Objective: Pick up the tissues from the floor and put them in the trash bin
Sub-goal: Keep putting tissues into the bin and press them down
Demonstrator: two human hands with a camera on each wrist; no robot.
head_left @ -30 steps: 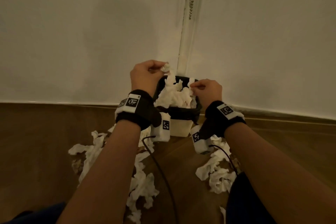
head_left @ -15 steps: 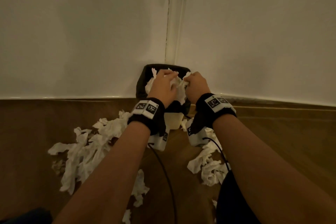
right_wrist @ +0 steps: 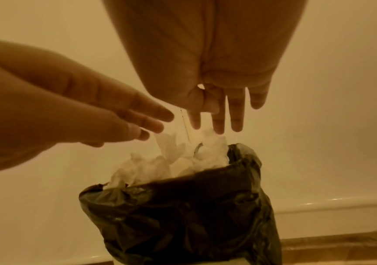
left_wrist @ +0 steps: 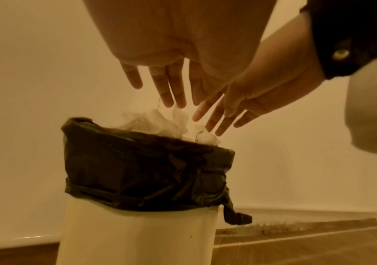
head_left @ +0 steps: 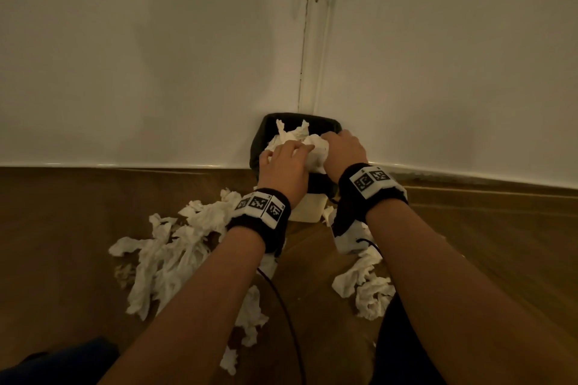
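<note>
The left hand [head_left: 283, 166] hangs over the trash bin [left_wrist: 137, 233] with fingers straight and spread, holding nothing, fingertips just above the heaped tissues in the bin [right_wrist: 174, 161]. The right hand [head_left: 342, 155] is likewise open beside it, fingers [right_wrist: 237, 114] pointing down at the pile. More tissues on the floor [head_left: 169, 256] lie left of the bin, with a smaller clump [head_left: 366, 287] on the near right.
</note>
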